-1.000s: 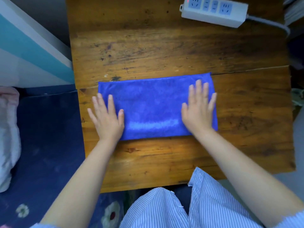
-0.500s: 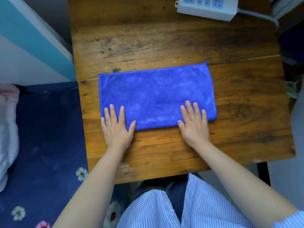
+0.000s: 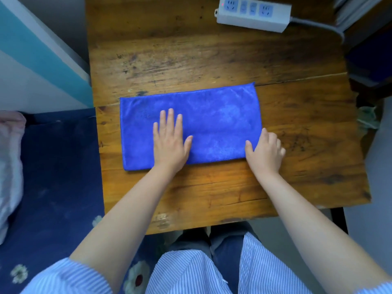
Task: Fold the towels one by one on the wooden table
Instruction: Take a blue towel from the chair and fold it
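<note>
Blue towel (image 3: 207, 122), already folded to a long rectangle, lying flat near the middle of the wooden table (image 3: 212, 60), well on the near side of the white power strip (image 3: 253, 14). The left hand (image 3: 169, 141) presses flat on the towel's left half, fingers straight and released. The right hand (image 3: 265, 151) curls over the towel's near right corner and appears to pinch it, though the fingertips are partly hidden.

Risks, as judged: if the right hand draws the corner across while the left presses too lightly, the plush, limp cloth may slide on the smooth worn boards, so that edges misalign; a one-corner lift may also let the layers part.

Materials: short-piled microfibre, soft-edged; table scuffed, varnished, with a seam between planks; strip hard plastic.
</note>
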The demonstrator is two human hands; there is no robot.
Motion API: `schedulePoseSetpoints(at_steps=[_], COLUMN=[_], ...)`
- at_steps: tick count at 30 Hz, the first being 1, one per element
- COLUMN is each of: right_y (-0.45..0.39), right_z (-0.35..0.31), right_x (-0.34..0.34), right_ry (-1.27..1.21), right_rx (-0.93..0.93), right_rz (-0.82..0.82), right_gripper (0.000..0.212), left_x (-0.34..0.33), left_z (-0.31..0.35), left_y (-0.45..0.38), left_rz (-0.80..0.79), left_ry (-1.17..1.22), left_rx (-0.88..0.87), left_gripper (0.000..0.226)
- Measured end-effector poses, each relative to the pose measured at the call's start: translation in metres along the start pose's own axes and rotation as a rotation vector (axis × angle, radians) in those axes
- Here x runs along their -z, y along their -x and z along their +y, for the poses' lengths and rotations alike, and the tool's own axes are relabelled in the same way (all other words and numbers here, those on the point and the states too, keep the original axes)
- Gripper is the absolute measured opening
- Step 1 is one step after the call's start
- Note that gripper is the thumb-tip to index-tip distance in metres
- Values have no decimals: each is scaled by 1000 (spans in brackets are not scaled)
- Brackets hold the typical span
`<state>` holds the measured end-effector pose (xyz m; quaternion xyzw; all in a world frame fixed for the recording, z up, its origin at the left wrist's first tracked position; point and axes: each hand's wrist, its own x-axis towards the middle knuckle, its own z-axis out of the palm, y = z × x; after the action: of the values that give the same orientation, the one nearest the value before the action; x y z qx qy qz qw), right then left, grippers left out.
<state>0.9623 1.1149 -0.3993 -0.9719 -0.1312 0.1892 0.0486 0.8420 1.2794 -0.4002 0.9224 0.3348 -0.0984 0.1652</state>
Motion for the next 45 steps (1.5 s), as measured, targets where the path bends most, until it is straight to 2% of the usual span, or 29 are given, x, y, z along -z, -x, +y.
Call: schedulePoseSetpoints(at_steps=[4,8,16,19,23,27,30,35,37,38,39,42,45], right_y=[-7,-13,-16,-12,8,35,57,93,105,110,113,121,119], right_z=[-7,-6,-9,-14,-36,-88,-134,-205,-223,-229,-230,-220,-192], right_x=[0,1,3,10,22,22,9,-36,-56,-63,-72,-79,-77], right_ry=[9,-38,-188,-263,-342,-346,-350,-301,-207,-132,-79,-84,-31], right_rx=[-51,-69,-80,-32,50,241,361,416,428,414,427,477,565], right_rz=[-45,-57,-14,68,239,480,535,373,115,-45,-126,-145,23], right_gripper=[52,42,27,29,49,36,33,34,34,39,47,63,67], left_x=[-16,-28,-27,-24,-7,6,15,18,13,12,10,12,20], left_z=[32,36,37,32,13,-48,-96,-163,-184,-192,-196,-203,-194], left_y=[-27,-31,-31,-30,-16,6,30,69,80,84,88,91,80], left_rz=[-58,-69,-64,-62,5,92,110,48,-1,-14,-12,1,-7], left_ry=[-27,-30,-30,44,186,200,190,132,112,118,135,241,443], left_rx=[7,65,60,23,3,67,119,161,154,152,161,209,255], left_gripper=[62,61,61,62,72,58,59,55,56,55,54,53,46])
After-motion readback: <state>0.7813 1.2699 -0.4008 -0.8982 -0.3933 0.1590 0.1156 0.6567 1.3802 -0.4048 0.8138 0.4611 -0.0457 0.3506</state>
